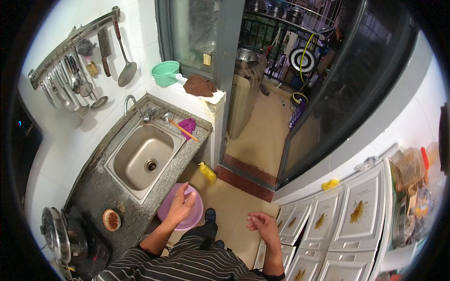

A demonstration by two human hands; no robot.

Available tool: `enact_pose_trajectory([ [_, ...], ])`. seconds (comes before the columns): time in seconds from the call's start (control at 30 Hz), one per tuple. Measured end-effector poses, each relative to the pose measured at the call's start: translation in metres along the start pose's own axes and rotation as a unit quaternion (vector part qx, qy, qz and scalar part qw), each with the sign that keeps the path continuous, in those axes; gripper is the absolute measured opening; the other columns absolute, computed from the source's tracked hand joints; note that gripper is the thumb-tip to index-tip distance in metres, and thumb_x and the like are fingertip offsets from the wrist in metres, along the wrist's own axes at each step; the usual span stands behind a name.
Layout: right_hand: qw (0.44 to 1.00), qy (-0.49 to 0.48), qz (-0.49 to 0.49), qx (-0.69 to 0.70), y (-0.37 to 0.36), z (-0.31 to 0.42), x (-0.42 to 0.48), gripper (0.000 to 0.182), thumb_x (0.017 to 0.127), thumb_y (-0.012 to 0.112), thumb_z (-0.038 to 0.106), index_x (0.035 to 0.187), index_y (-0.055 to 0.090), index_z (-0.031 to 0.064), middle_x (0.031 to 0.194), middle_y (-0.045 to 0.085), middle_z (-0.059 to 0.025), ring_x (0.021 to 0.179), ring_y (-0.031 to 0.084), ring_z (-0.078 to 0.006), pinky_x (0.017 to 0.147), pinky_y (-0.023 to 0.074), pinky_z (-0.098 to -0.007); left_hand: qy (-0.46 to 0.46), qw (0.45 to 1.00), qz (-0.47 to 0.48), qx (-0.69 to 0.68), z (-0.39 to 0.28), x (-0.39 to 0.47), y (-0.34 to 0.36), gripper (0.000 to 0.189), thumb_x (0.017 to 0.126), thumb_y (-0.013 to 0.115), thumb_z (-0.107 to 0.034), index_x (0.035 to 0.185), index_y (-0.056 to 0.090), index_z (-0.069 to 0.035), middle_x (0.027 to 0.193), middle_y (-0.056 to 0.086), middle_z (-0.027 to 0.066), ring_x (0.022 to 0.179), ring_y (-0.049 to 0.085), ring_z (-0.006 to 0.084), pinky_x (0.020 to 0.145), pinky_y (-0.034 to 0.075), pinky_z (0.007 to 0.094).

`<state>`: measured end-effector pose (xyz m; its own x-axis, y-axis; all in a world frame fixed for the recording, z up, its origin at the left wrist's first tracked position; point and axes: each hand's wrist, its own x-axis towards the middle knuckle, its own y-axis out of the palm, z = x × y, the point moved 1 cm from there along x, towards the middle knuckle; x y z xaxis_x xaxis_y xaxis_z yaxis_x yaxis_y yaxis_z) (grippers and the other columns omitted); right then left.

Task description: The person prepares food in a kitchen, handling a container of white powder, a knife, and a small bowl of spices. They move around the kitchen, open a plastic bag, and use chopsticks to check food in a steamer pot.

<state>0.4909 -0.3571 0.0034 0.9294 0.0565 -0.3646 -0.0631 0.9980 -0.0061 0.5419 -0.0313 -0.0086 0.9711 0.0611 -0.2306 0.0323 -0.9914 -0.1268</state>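
My left hand is raised with thumb and fingers apart and nothing in it. Below it on the floor stands a pink plastic basin. My right hand hangs in the air left of the white cabinets, fingers loosely curled and apart, holding nothing. To the left of my left hand, a stainless steel sink is set into the granite counter. A small bowl with reddish-brown contents sits on the counter.
A yellow bottle stands on the floor. By the faucet lie a purple cloth and a wooden stick. A green dipper and brown cloth rest on the ledge. A lidded pot stands lower left. A dark-framed door opens onto a balcony.
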Motion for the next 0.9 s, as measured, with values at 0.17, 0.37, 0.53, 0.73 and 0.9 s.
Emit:
enact_pose_trajectory([
  [0.17, 0.999, 0.003, -0.034, -0.028, -0.024, 0.012, 0.063, 0.019, 0.096, 0.057, 0.005, 0.111, 0.067, -0.0011, 0.092, 0.07, -0.0064, 0.066, 0.064, -0.0111, 0.059, 0.0537, -0.024, -0.008, 1.0, 0.008, -0.014, -0.008, 0.086, 0.02, 0.072, 0.098, 0.058, -0.037, 0.149, 0.025, 0.002, 0.149, 0.034, 0.0205, 0.123, 0.053, 0.0286, 0.087, 0.054, 0.0356],
  [0.37, 0.997, -0.01, -0.069, -0.036, -0.045, 0.074, 0.14, 0.017, 0.097, 0.058, 0.008, 0.107, 0.069, 0.0, 0.087, 0.071, -0.0058, 0.062, 0.063, -0.0094, 0.056, 0.0518, -0.0228, 0.018, 0.998, -0.001, -0.052, -0.046, 0.204, 0.028, 0.072, 0.097, 0.06, -0.036, 0.147, 0.027, 0.004, 0.144, 0.04, 0.02, 0.119, 0.055, 0.0283, 0.092, 0.051, 0.037],
  [0.53, 0.995, 0.002, -0.08, -0.055, -0.056, 0.095, 0.194, 0.019, 0.098, 0.058, 0.012, 0.11, 0.069, 0.0017, 0.092, 0.072, -0.0065, 0.066, 0.065, -0.0111, 0.058, 0.0531, -0.0256, 0.207, 0.951, -0.108, 0.204, -0.105, 0.292, 0.015, 0.072, 0.092, 0.065, -0.033, 0.143, 0.033, 0.006, 0.144, 0.037, 0.0285, 0.133, 0.039, 0.0422, 0.111, 0.033, 0.0436],
  [0.73, 0.996, 0.017, -0.084, -0.026, -0.076, 0.104, 0.24, 0.02, 0.098, 0.059, 0.014, 0.108, 0.07, 0.0012, 0.089, 0.072, -0.0054, 0.065, 0.064, -0.0091, 0.058, 0.0519, -0.0223, 0.333, 0.856, -0.241, 0.315, -0.18, 0.381, 0.012, 0.077, 0.084, 0.072, -0.016, 0.148, 0.032, -0.002, 0.151, 0.031, 0.0256, 0.138, 0.034, 0.0422, 0.112, 0.032, 0.046],
  [0.9, 0.997, 0.029, -0.065, -0.023, -0.108, 0.118, 0.286, 0.021, 0.098, 0.059, 0.017, 0.11, 0.069, 0.0022, 0.089, 0.072, -0.0061, 0.067, 0.065, -0.0101, 0.06, 0.0541, -0.025, 0.254, 0.847, -0.275, 0.379, -0.171, 0.437, 0.014, 0.086, 0.078, 0.078, -0.02, 0.151, 0.032, -0.01, 0.15, 0.034, 0.0272, 0.134, 0.038, 0.0454, 0.11, 0.034, 0.0486],
])
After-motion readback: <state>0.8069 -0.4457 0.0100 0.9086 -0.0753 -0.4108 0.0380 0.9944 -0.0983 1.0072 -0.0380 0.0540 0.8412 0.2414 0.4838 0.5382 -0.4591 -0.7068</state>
